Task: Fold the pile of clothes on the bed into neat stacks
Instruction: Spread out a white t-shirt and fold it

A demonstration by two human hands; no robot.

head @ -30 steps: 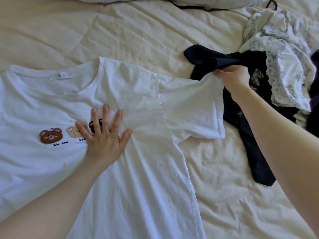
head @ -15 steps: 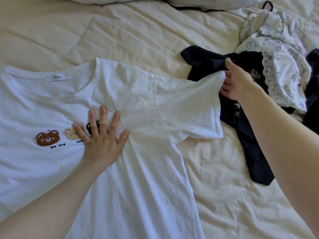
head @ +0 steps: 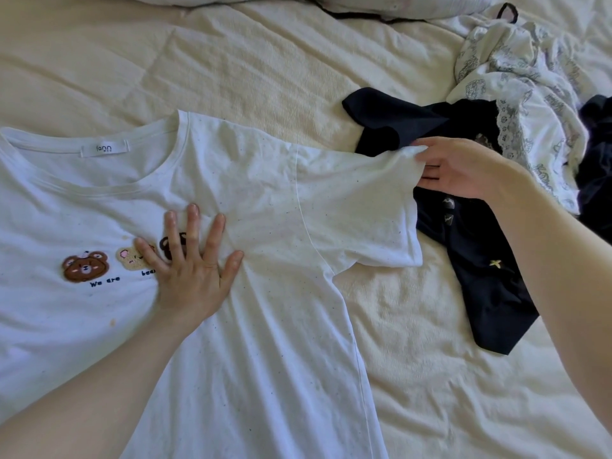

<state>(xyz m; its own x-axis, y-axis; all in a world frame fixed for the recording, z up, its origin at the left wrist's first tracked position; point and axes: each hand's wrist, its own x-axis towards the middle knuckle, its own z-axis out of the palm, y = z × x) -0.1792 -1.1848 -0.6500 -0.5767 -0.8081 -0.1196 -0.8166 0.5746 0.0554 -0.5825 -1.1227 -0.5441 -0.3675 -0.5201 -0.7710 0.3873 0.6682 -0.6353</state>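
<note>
A white T-shirt (head: 271,293) with bear patches lies face up, spread across the cream bed (head: 231,67). My left hand (head: 192,270) presses flat on its chest, fingers spread, partly covering the third bear. My right hand (head: 460,167) pinches the upper corner of the shirt's right sleeve (head: 361,207) between thumb and fingers, lifting that edge a little. Beyond the sleeve lies a crumpled dark navy garment (head: 477,270), and a white lace-trimmed printed garment (head: 526,81) sits on top of it at the upper right.
Pillows (head: 298,3) line the top edge of the bed. More dark cloth (head: 596,154) shows at the right edge. Bare bedspread lies above the shirt and at the lower right.
My right hand has turned palm up and taken the sleeve's top corner in a pinch, raising it slightly. My left hand has stayed flat on the shirt's chest.
</note>
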